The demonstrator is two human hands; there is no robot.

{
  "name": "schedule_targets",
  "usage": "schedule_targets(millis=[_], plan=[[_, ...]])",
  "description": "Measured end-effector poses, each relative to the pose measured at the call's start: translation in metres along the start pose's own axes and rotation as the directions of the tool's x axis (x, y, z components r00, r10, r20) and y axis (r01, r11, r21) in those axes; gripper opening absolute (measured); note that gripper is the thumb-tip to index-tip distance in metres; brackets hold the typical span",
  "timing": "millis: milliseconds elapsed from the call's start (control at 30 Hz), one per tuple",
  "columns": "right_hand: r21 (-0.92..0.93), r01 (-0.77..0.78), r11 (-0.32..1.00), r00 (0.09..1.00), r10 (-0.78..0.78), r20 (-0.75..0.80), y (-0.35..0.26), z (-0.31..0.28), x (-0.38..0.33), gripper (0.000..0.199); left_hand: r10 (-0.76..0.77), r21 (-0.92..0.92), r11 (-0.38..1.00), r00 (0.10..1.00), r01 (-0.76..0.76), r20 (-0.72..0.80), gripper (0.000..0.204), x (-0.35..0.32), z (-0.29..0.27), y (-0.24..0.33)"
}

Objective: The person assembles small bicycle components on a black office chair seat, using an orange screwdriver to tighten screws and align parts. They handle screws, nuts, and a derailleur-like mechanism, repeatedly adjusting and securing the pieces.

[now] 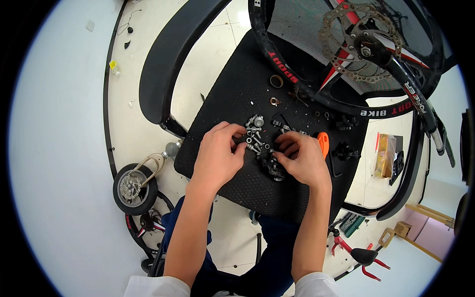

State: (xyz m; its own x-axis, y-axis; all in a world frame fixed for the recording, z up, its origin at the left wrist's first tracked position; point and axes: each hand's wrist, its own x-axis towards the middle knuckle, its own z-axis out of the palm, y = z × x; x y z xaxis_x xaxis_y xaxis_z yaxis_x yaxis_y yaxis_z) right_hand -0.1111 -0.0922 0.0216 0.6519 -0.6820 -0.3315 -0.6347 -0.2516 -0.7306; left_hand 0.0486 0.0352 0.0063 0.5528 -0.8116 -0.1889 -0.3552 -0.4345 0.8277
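**Close Work in Small Metal**

Fingers of the left hand curl at the left edge of piled bolts on a chair seat; those of the right hand bend beside black parts. Whether either pinches anything cannot be told. The bolts look hard, light and apt to roll, likely best taken by the head. Nearby lie an orange tool and a hex key; beyond, a wheel.
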Motion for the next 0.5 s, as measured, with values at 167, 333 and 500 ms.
schedule_targets(millis=[167, 333, 500], plan=[[-0.105, -0.073, 0.992, 0.997, 0.076, 0.028, -0.006, 0.000, 0.003, 0.025, 0.040, 0.108, 0.993, 0.998, -0.046, 0.058, 0.028, -0.003, 0.002, 0.002], [-0.159, -0.094, 0.983, 0.992, 0.105, 0.063, -0.005, 0.004, 0.004, 0.022, 0.063, 0.133, 0.988, 0.993, -0.077, 0.104, 0.036, -0.004, 0.006, 0.011], [0.043, -0.112, 0.993, 0.989, 0.107, 0.102, 0.001, 0.001, 0.002, 0.018, 0.113, 0.163, 0.978, 0.989, -0.127, 0.094, 0.035, -0.005, 0.009, 0.012]])
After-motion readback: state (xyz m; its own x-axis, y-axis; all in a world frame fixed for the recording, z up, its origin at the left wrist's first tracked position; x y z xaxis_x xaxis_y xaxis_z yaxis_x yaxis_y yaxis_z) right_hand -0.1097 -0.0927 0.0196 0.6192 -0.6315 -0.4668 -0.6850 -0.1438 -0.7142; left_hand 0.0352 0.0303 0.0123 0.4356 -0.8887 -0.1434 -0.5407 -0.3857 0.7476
